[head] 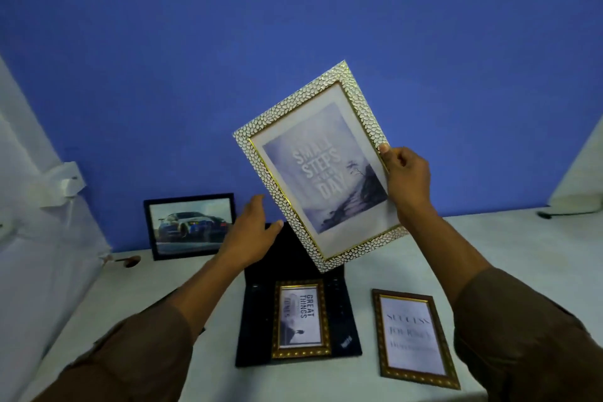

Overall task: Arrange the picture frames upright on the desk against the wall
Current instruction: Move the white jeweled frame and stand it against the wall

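Note:
My right hand (406,183) grips the right edge of a large white-and-gold pebbled frame (303,127) with a "Small steps" print, held tilted in the air above the desk. My left hand (253,232) is open, fingers spread, just left of the frame's lower edge, not holding it. A black frame with a car photo (190,225) stands upright against the blue wall at the left. A small gold frame (301,318) lies flat on a dark laptop (257,330). Another gold-brown frame (414,336) lies flat on the desk at the right.
The white desk (509,248) meets the blue wall (293,26) at the back. A white fitting (62,183) juts from the left side wall. A dark cable (551,215) lies at the far right. A small brown object (130,260) rests near the car frame.

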`<state>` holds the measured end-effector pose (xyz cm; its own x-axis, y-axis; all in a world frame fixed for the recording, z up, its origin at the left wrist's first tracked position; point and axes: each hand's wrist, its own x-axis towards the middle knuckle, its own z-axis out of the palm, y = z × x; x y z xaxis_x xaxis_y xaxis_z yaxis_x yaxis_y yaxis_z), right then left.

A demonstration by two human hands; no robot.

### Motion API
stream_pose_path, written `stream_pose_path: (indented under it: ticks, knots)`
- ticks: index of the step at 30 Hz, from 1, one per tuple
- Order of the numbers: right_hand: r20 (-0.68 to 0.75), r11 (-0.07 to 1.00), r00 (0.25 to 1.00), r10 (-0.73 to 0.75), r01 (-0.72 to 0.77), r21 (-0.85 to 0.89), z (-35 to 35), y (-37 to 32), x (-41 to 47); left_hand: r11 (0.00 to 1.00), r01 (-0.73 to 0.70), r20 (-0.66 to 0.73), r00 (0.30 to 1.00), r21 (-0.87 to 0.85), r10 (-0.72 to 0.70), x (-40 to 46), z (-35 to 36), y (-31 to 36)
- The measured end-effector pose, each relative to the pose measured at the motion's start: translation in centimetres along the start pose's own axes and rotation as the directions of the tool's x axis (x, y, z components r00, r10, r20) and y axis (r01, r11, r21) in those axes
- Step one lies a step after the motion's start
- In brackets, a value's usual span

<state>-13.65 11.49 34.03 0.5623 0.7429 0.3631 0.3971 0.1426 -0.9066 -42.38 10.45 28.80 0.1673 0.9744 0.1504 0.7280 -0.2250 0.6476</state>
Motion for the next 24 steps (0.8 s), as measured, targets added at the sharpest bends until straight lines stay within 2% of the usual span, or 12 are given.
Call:
stream_pose_path:
  ticks: [3, 9, 12, 17, 20, 24]
  knots:
    - [-0.002, 0.998, 1.000, 0.015, -0.014, 0.057, -1.9, 3.1, 2.9, 0.985, 0.050, 0.165, 0.986, -0.167, -0.022, 3.8, 3.4, 3.1]
    - [0.003, 0.998, 1.000, -0.018, 0.018, -0.055, -5.1, 11.6, 11.6, 0.895, 0.229, 0.305, 0.946, -0.383, -0.111, 13.7, 11.8, 7.4]
    - [0.055, 0.989, 0.998, -0.038, 0.046, -0.142, -6.0, 16.2, 16.5, 0.882, 0.265, 0.326, 0.935, -0.389, -0.137, 18.2, 16.0, 9.3]
    - [0.219, 0.935, 0.975, -0.024, 0.100, -0.341, -6.5, 25.5, 24.6, 0.869, 0.346, 0.326, 0.916, -0.353, -0.232, 24.8, 23.5, 10.3]
    - [0.307, 0.898, 0.951, 0.022, 0.116, -0.424, -5.8, 30.3, 27.3, 0.847, 0.418, 0.362, 0.884, -0.329, -0.296, 28.2, 27.8, 7.8]
    - [0.398, 0.894, 0.912, 0.101, 0.092, -0.439, -3.9, 35.8, 29.1, 0.829, 0.476, 0.370, 0.856, -0.294, -0.360, 31.6, 33.1, 3.6]
